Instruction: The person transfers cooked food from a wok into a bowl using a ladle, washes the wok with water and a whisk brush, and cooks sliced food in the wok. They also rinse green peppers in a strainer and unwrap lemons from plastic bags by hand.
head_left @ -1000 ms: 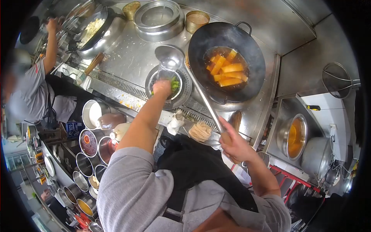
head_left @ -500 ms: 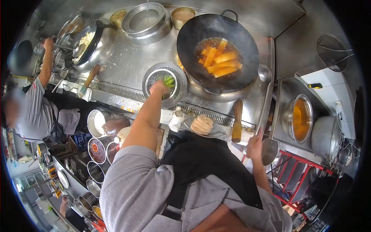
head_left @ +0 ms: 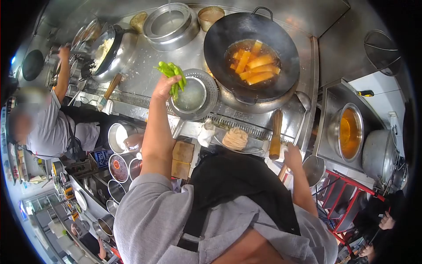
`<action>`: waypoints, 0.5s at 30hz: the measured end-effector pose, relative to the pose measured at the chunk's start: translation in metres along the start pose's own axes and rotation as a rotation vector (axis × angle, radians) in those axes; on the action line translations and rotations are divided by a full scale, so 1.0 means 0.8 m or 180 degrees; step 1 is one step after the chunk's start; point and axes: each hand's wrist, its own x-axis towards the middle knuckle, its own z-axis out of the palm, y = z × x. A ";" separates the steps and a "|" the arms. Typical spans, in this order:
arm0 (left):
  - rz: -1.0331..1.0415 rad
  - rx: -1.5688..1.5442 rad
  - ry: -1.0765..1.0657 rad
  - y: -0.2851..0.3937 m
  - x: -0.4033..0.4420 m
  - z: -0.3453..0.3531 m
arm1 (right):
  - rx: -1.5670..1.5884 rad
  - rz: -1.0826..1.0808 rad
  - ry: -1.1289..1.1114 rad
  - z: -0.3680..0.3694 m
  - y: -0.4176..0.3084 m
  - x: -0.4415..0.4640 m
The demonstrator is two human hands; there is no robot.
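Note:
My left hand (head_left: 165, 87) is closed around a bunch of long green peppers (head_left: 172, 72). It is raised at the left side of a bowl of cloudy liquid (head_left: 193, 96), which sits in a perforated metal ring (head_left: 212, 94). My right hand (head_left: 292, 157) grips the handle of a ladle (head_left: 302, 100) at the front right of the stove. The ladle's metal head rests on the stovetop beside a large black wok (head_left: 285, 48). Inside the wok, thick orange-brown strips (head_left: 260, 66) lie in dark liquid.
A bamboo brush (head_left: 275, 136) and a folded cloth (head_left: 236, 139) lie along the front edge. A lidless metal pot (head_left: 171, 26) stands at the back. Right of the stove is a bowl of orange liquid (head_left: 350, 134). A co-worker (head_left: 52, 121) works at another wok (head_left: 105, 55) on the left.
My left hand has come up out of the bowl and moved left, bringing the green peppers with it. The right hand has drawn the ladle slightly toward me.

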 end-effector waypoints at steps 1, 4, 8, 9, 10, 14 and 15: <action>0.0061 -0.0039 -0.0054 0.008 0.001 0.000 | 0.0281 -0.0157 -0.0340 -0.034 -0.048 0.026; 0.0069 -0.0268 0.0082 0.023 -0.003 0.008 | 0.0954 -0.1253 -0.0957 -0.077 -0.216 0.086; 0.0343 -0.0787 0.0092 0.023 -0.010 0.023 | 0.1364 -0.1197 -0.1267 -0.007 -0.430 0.170; 0.0348 -0.0830 0.0095 0.025 -0.014 0.024 | 0.0824 -0.1189 -0.0375 0.028 -0.467 0.185; 0.0387 -0.0812 0.0099 0.027 -0.019 0.026 | 0.0296 -0.1150 0.0523 0.070 -0.486 0.210; 0.0272 -0.0965 0.0088 0.042 -0.032 0.026 | 0.0473 -0.0503 -0.0144 0.094 -0.505 0.295; 0.0234 -0.0887 0.0113 0.043 -0.035 0.023 | 0.0351 -0.0714 -0.0278 0.079 -0.504 0.298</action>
